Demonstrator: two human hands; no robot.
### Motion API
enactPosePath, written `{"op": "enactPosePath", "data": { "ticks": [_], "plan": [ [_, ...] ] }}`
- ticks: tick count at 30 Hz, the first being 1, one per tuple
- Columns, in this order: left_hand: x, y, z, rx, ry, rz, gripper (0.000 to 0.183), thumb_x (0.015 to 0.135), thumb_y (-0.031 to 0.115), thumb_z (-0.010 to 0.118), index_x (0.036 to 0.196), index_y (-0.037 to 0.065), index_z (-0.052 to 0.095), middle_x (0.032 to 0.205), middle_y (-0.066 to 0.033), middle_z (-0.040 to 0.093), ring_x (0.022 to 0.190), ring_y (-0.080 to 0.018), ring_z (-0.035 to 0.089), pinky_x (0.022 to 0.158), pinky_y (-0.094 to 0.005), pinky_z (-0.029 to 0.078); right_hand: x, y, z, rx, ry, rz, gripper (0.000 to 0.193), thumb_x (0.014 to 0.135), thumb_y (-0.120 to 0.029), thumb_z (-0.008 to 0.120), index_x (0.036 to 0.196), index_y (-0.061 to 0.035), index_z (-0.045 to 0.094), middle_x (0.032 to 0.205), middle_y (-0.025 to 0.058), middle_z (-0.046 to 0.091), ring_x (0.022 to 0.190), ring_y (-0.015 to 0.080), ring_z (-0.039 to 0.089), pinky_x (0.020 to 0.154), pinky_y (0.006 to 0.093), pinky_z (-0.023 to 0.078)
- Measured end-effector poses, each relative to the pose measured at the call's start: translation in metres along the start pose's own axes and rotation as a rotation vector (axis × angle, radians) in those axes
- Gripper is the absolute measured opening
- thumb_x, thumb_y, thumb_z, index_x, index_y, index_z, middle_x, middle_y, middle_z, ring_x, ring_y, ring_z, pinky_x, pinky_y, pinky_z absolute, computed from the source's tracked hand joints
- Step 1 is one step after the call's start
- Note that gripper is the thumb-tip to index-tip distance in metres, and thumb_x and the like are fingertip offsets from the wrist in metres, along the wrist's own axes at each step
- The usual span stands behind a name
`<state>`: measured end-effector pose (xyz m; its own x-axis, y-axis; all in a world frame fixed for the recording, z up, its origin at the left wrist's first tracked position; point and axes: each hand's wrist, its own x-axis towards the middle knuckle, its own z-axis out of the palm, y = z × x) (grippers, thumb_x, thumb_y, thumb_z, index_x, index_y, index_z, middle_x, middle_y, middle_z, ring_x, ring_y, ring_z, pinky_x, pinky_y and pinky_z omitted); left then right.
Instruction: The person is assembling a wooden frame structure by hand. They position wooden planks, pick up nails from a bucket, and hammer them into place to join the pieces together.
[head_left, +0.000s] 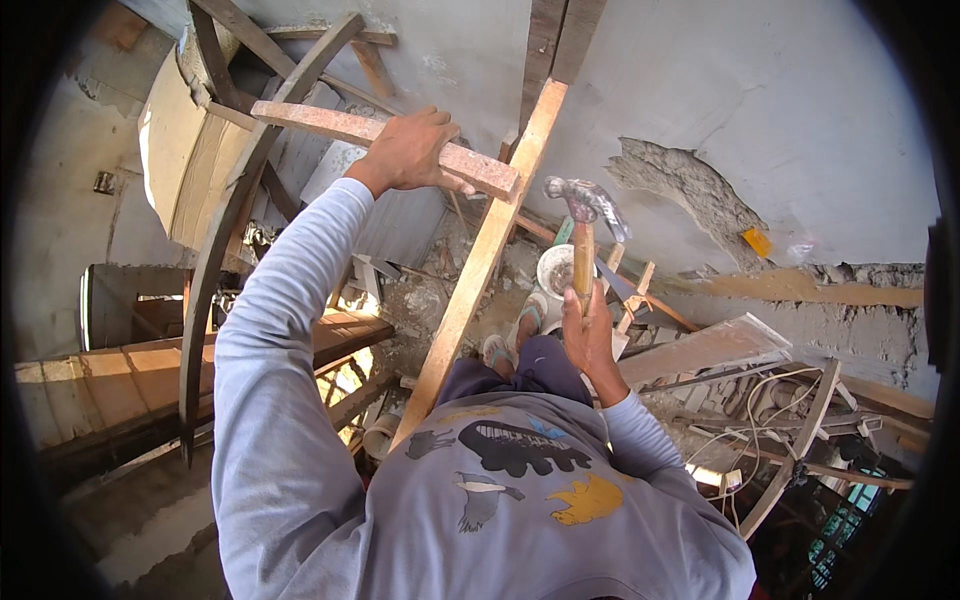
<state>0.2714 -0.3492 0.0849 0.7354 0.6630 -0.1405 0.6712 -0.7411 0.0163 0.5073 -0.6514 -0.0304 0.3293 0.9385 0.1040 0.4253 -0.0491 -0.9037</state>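
My left hand (412, 152) is closed around a pinkish, dusty wooden batten (325, 121). The batten's right end meets a longer pale timber (478, 262), which slants from the wall down toward my body. In my right hand (588, 335) is a claw hammer (584, 255), gripped by its wooden handle and held upright. The hammer's metal head is up, to the right of the pale timber and apart from it. Whether a nail joins the two pieces of wood cannot be made out.
Below the hammer stands a white bucket (553, 268), near my sandalled feet on rubble. A curved timber (222, 215) rises at left, beside a plank platform (110, 385). At right lie a broad board (705, 350) and loose cable (752, 420). The grey wall has a broken patch (685, 190).
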Motion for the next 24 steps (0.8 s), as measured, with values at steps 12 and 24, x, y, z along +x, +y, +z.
{"op": "enactPosePath", "data": {
  "ticks": [12, 24],
  "plan": [
    [0.001, -0.002, 0.007, -0.037, 0.024, 0.064, 0.099, 0.069, 0.079, 0.079, 0.128, 0.001, 0.064, 0.122, -0.0154, 0.061, 0.122, -0.0348, 0.058, 0.101, -0.0536, 0.050, -0.021, -0.006, -0.007, -0.070, 0.020, 0.141, 0.031, 0.109, -0.027, 0.057, 0.126, 0.0000, 0.057, 0.087, 0.0068, 0.061, 0.076, 0.0131, 0.058, 0.069, 0.0325, 0.048],
    [-0.070, 0.034, 0.047, -0.880, 0.905, -0.301, 0.042, 0.102, 0.034, 0.053, 0.124, -0.001, 0.055, 0.102, -0.0191, 0.061, 0.096, -0.0313, 0.061, 0.089, -0.0451, 0.048, -0.045, 0.002, -0.044, 0.075, 0.219, 0.203, 0.032, 0.106, -0.024, 0.064, 0.124, 0.0018, 0.063, 0.104, 0.0095, 0.068, 0.096, 0.0192, 0.065, 0.088, 0.0349, 0.050]
  ]
}}
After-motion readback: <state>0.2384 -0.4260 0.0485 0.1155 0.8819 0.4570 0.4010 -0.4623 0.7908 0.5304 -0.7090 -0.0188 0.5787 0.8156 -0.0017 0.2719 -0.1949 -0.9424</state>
